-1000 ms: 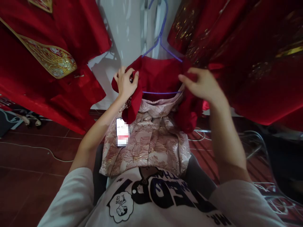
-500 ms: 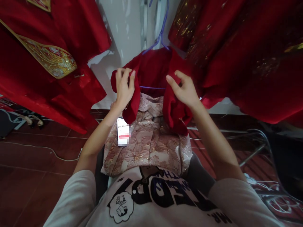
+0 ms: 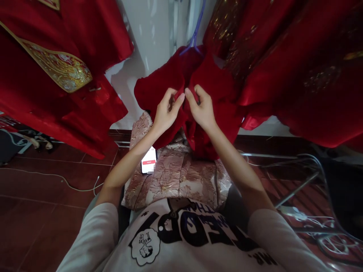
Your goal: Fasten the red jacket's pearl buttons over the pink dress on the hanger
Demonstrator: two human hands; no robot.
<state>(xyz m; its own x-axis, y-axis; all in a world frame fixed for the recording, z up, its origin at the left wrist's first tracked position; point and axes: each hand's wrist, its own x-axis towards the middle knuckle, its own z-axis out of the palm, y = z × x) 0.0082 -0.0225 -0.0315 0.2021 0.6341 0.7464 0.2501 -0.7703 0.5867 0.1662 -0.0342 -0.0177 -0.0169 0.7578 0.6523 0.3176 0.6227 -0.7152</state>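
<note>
A red jacket (image 3: 159, 88) hangs in front of me on a purple hanger (image 3: 195, 37). My left hand (image 3: 169, 107) pinches one front edge of it, and my right hand (image 3: 202, 105) pinches the opposite edge. The two edges nearly meet between my thumbs, just below the collar. Below the jacket, pink and gold brocade fabric (image 3: 167, 181) is spread over my lap. A phone (image 3: 149, 162) with a lit screen lies on the fabric, its upper part covered by my left forearm.
Red garments with gold embroidery (image 3: 62, 70) hang at the left. More red garments (image 3: 272, 75) hang at the right. A metal-framed chair (image 3: 309, 170) stands on the right, with white cables near it. A white cable (image 3: 62, 176) runs across the tiled floor (image 3: 42, 211).
My hands have moved inward, drawing the jacket's two front edges together. The jacket's inside and the hanger's lower bar are now covered.
</note>
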